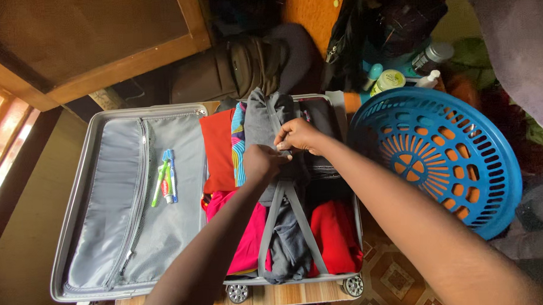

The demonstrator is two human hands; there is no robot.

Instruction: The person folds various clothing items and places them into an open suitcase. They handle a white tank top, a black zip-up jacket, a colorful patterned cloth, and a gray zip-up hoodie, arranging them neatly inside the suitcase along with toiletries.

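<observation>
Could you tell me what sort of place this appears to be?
Probably a room in a home: an open grey hard-shell suitcase filled with folded clothes lies beside a round blue plastic laundry basket, with toiletry bottles behind.

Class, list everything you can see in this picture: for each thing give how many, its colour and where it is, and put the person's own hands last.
suitcase: one, grey, lying open in the middle
straps: two, grey, crossing the packed clothes
clothes: several, red, pink, grey and patterned, in the right half of the suitcase
toothbrushes and toothpaste: a few, green, blue and white, on the lining of the left half
basket: one, blue, round, right of the suitcase
bottles: several, white, teal and dark, behind the basket
bag: one, dark, behind the suitcase
left hand: one, on the straps where they meet
right hand: one, grip pinching the straps
</observation>
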